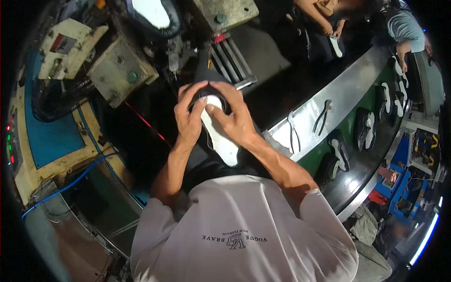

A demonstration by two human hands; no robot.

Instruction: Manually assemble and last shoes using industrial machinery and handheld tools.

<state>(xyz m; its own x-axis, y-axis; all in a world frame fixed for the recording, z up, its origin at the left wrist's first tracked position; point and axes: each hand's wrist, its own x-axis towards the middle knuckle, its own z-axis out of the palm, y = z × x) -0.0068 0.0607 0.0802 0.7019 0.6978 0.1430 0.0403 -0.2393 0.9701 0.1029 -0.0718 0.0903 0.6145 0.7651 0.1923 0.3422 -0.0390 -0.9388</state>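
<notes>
A dark shoe upper with a long white sole side [222, 143] lies lengthwise over my lap, white face up. My left hand [189, 117] wraps round the left of its far end, with the thumb pressed on the white surface near the dark edge. From the other side my right hand [231, 115] grips the same end, its thumb also on the white face. The fingertips of both hands curl over the far rim, and their undersides are hidden. The shoe's near end rests against my dark clothing.
Ahead stands a machine holding another shoe [152, 14] between metal blocks [123, 75]. Two pliers [322, 117] lie on the metal ledge [338, 94] at right. Beyond it, a green belt [307, 164] carries several dark shoes [339, 149]. Two co-workers [324, 19] [408, 33] are farther off.
</notes>
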